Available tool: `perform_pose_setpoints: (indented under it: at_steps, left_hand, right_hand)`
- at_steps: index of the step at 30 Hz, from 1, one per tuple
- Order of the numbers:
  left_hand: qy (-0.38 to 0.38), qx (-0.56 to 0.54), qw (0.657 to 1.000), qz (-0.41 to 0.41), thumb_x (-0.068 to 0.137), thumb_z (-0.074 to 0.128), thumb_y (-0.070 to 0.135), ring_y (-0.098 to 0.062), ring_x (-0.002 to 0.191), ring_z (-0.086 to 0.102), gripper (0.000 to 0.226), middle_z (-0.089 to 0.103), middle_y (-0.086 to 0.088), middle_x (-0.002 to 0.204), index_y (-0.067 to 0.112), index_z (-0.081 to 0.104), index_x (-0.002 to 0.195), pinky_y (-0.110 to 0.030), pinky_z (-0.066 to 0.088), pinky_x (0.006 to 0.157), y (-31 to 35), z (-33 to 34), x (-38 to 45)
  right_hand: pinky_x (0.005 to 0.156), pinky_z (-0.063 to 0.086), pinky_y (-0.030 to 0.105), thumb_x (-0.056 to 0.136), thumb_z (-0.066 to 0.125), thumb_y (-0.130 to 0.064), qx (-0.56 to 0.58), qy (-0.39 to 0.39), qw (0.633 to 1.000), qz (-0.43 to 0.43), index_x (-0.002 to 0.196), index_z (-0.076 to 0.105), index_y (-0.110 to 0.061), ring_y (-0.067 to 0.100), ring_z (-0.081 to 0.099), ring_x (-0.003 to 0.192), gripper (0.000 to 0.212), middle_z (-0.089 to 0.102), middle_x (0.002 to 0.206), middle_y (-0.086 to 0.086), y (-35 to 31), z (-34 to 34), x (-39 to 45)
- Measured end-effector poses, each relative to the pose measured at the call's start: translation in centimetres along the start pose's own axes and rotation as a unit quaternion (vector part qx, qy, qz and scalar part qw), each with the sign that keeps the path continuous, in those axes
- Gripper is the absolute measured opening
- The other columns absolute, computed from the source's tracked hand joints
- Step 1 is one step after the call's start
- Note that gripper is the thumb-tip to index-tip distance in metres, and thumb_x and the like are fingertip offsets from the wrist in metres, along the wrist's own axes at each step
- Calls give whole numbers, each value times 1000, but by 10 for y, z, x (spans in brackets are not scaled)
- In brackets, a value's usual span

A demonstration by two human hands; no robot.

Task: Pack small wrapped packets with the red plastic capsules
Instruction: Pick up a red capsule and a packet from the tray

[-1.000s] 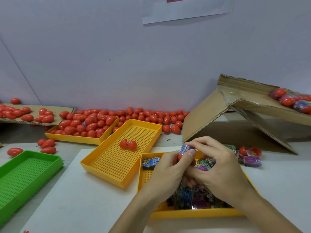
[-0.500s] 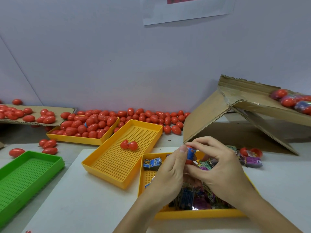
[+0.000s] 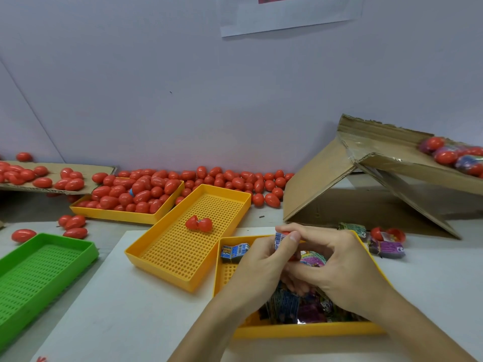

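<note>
Pressing from both sides, the left hand (image 3: 257,259) and right hand (image 3: 337,267) grasp one packet (image 3: 279,239) and red capsule (image 3: 285,233) at centre frame; squeeze straight, I think.

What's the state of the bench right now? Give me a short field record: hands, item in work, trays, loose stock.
left hand: grips the capsule, thumb pressing the packet
right hand: fingers curled over the same capsule
item in work: red capsule with a blue packet going in, not closed
near yellow tray: holds wrapped packets
middle yellow tray: one open capsule
far yellow tray: heaped with closed capsules
green tray: nothing visible inside
loose stock: capsules along the wall
</note>
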State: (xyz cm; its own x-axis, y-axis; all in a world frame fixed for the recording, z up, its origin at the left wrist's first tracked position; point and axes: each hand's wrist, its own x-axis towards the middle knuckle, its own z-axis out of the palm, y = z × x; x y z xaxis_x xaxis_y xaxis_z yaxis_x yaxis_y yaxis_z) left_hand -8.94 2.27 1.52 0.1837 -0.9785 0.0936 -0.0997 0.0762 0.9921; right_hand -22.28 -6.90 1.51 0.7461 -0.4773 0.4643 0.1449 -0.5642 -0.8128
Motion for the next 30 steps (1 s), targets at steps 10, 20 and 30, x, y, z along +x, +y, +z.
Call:
perform_pose_setpoints:
  at_steps: [10, 20, 30]
  left_hand:
    - [26, -30, 999, -10, 95, 51, 53, -17, 70, 68, 41, 73, -5, 83, 18, 67, 109, -33, 55, 63, -2, 2, 1]
    - [34, -263, 962, -64, 93, 53, 35, -20, 71, 69, 33, 72, -14, 88, 15, 79, 92, -29, 55, 58, 0, 1, 2]
    - [56, -226, 971, -55, 88, 64, 41, -20, 79, 71, 27, 74, -14, 90, 20, 79, 94, -28, 57, 64, 4, -1, 2]
  right_hand:
    - [81, 61, 34, 85, 78, -27, -29, 25, 999, 18, 124, 68, -30, 14, 72, 94, 41, 75, 106, -7, 5, 0, 0]
    - [81, 59, 30, 74, 80, -34, -22, 89, 996, -1, 125, 67, -26, 15, 67, 107, 53, 68, 111, -14, 3, 0, 1]
    - [81, 59, 35, 74, 77, -41, -57, 78, 995, 11, 123, 69, -26, 15, 66, 106, 52, 69, 114, -13, 5, -1, 0]
